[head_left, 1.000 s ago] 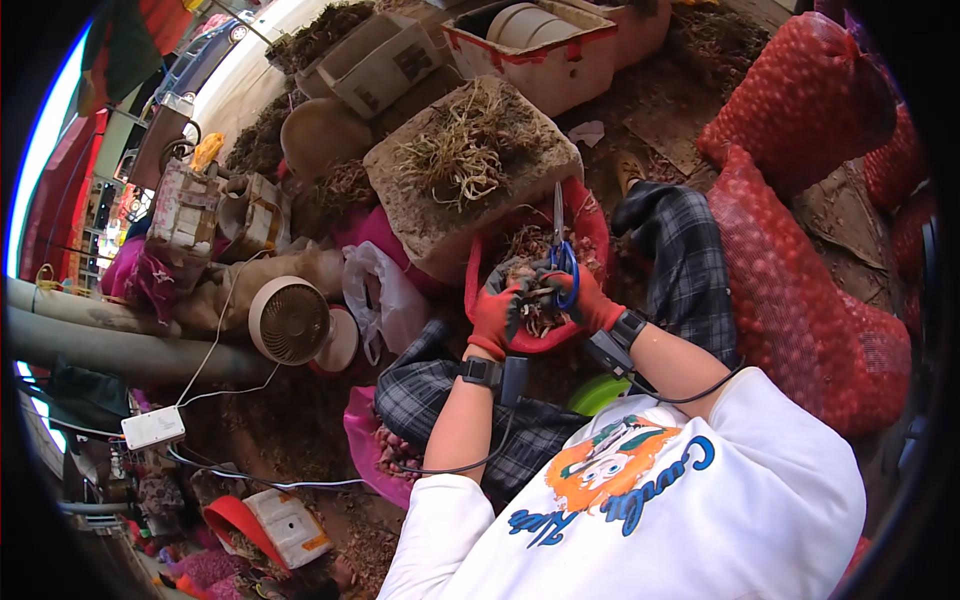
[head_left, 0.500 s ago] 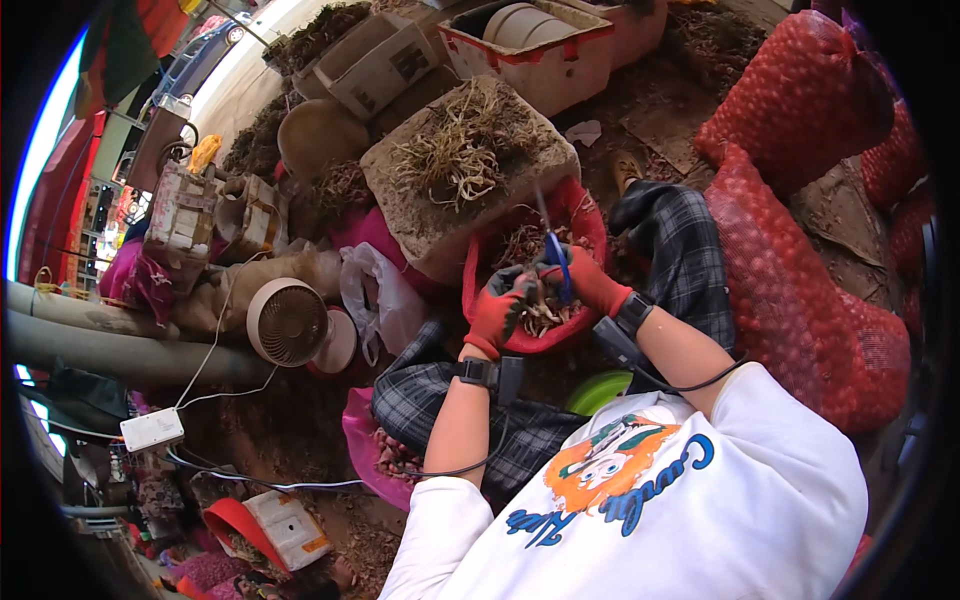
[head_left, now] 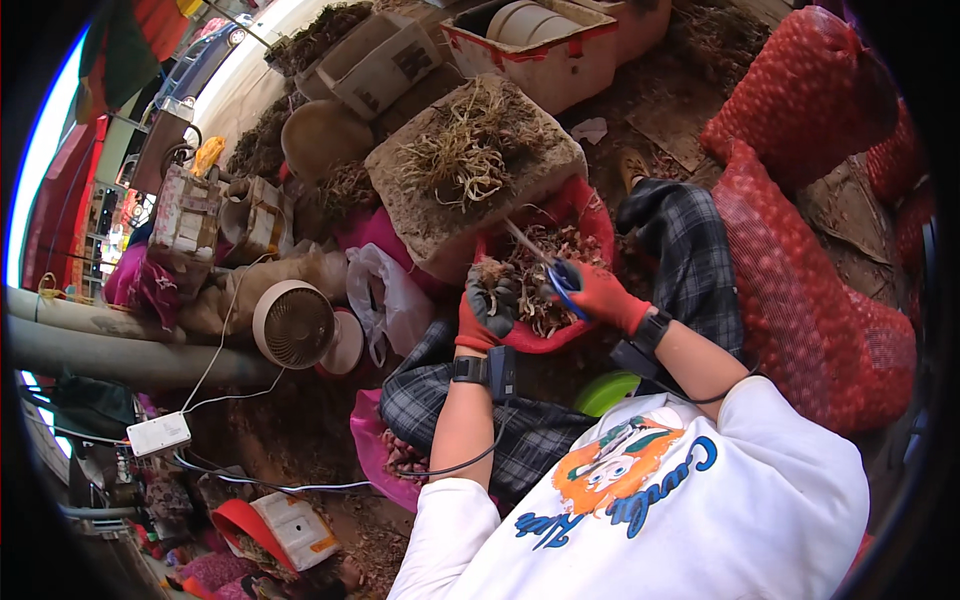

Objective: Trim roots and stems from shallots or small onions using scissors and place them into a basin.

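My left hand point(head_left: 487, 307), in a red glove with grey fingers, is closed round a small bunch of shallots point(head_left: 492, 272) with dry stalks; the palm partly hides them. To its right, my right hand point(head_left: 605, 296), gloved alike, grips the blue handles of a pair of scissors point(head_left: 530, 243). Their blades point up and left, and I cannot make out how far they are apart. Both hands are over a red bag-lined tub point(head_left: 601, 222) full of loose shallots and dry trimmings point(head_left: 555, 250).
Beyond the tub stands a foam block point(head_left: 405, 170) topped with dry stalks point(head_left: 465, 150). Full red mesh sacks point(head_left: 800, 310) line the right. At left are a fan point(head_left: 293, 323), a clear plastic bag point(head_left: 380, 300) and a pink bag of shallots point(head_left: 375, 450). A green bowl point(head_left: 603, 392) sits near my lap.
My hands have moved apart, the left tilting up with the bunch and the right drawing back to the right. The scissors, earlier pointing upward, now lean left.
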Motion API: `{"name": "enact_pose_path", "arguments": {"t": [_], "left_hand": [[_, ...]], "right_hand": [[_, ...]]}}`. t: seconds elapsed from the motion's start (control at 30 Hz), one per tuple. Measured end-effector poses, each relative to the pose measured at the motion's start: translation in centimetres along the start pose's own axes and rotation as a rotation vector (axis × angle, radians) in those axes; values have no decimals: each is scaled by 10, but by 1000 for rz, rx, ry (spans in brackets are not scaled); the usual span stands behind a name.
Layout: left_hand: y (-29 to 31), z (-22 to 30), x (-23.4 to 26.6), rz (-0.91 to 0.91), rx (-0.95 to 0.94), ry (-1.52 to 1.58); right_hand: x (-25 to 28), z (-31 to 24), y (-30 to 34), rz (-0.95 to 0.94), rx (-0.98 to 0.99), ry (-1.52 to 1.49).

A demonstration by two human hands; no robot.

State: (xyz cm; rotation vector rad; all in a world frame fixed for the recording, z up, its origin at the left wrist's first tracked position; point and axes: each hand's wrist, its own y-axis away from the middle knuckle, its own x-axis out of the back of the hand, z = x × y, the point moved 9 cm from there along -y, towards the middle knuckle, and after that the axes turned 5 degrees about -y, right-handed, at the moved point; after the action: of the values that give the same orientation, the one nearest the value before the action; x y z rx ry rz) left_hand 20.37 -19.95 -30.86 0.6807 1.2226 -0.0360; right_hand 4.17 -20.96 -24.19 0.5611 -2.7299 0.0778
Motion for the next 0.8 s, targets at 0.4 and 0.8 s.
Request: {"name": "enact_pose_path", "arguments": {"t": [0.4, 0.8], "left_hand": [[2, 35, 10, -2, -537, -882], [10, 38, 18, 23, -795, -1737]], "right_hand": [[11, -25, 33, 84, 221, 661], [-50, 20, 48, -493, -570, -812]]}}
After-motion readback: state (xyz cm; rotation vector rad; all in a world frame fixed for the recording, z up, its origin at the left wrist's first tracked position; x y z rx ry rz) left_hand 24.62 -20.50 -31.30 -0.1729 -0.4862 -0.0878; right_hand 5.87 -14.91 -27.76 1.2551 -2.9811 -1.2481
